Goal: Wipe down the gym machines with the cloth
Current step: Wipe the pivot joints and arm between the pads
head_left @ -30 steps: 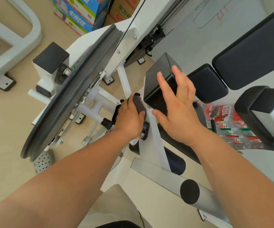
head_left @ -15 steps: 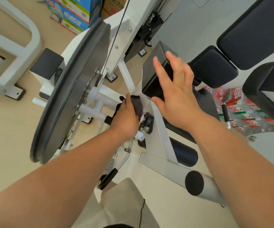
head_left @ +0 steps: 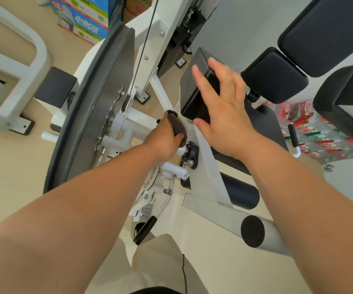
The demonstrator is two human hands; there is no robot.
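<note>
From the head view, the person leans over a white gym machine (head_left: 205,160). The left hand (head_left: 162,141) reaches in between the big grey disc (head_left: 99,98) and the upright white plate. Its fingers are curled tight round a dark cloth (head_left: 176,127). The cloth is bunched in the fist and pressed against the white frame, just above a black bolted pivot (head_left: 190,154).

The right hand (head_left: 224,115) lies flat against a black block pad (head_left: 190,90) just beside the cloth. Its fingers (head_left: 202,81) are straight and spread, holding nothing, and the thumb is down near the pad's lower corner.

A thin black cable (head_left: 144,43) runs up past the disc. Padded black cushions (head_left: 275,75) stand to the right, and a black roller (head_left: 241,194) sits lower down beside the plate. Nearer the person is a grey tube with a black end cap (head_left: 252,231).

Printed cartons (head_left: 82,20) stand on the beige floor (head_left: 8,166) at the top left, and red and white packets (head_left: 313,126) lie at the right.
</note>
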